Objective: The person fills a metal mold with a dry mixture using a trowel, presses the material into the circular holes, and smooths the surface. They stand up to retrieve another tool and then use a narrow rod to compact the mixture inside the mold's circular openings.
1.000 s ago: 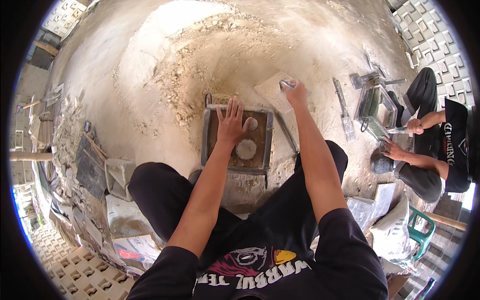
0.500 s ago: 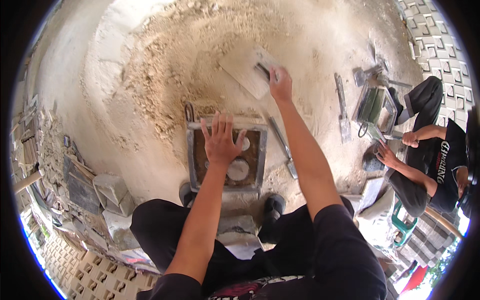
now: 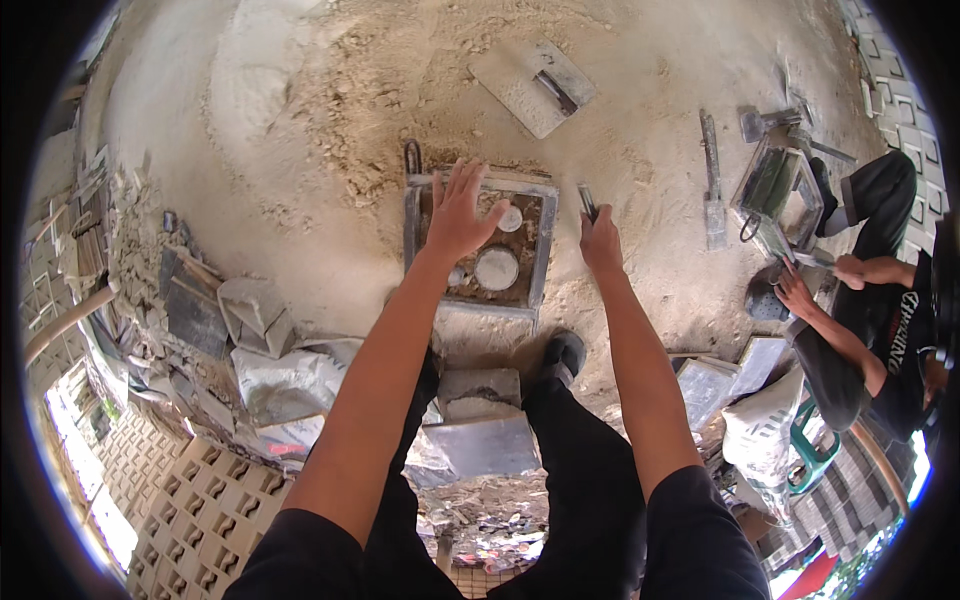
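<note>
A square metal mould frame lies on the sandy ground in front of me, with brown material and round pale discs, such as the large disc, inside it. My left hand rests with fingers spread over its far left part, fingertips at the far rim. Just right of the frame, my right hand is closed round a flat-bladed scraper; one narrow end sticks out beyond the fingers and the rest is hidden. Beyond, a flat plastering trowel lies on the ground, touched by neither hand.
Loose sand is heaped at the far left. To the right lies a similar flat-bladed tool, near a co-worker's hands and a second mould. Concrete blocks stand at left; a white sack is at lower right.
My right hand has let go of the trowel, come back toward me and taken hold of the scraper that lay beside the mould. My left hand stays on the mould; the whole view has shifted.
</note>
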The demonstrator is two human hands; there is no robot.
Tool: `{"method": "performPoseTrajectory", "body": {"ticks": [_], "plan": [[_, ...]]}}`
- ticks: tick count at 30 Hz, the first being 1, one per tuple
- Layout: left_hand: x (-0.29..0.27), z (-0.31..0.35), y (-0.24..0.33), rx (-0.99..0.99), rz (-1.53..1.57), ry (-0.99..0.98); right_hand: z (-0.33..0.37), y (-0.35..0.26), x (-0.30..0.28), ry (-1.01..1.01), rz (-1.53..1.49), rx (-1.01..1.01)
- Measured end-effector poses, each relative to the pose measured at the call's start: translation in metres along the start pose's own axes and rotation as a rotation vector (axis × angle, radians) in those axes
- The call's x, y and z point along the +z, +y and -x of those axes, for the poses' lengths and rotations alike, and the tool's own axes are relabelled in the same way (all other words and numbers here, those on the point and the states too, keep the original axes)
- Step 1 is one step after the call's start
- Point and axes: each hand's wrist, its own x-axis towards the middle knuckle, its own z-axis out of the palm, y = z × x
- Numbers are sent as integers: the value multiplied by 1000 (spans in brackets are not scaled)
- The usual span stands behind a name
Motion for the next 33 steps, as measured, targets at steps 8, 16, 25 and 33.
{"method": "performPoseTrajectory", "body": {"ticks": [8,16,25,33], "plan": [[-145,149,119,-358,570,-225,112,-108,-197,226,-1239,534],[-393,222,335,-638,1743,65,251,-368,-475,130,-2298,463],[-588,280,469,-168,2264,684,379,-468,-606,-507,-2122,120],[-618,381,444,-183,2213,1137,379,-453,-631,-274,-521,-695]]}}
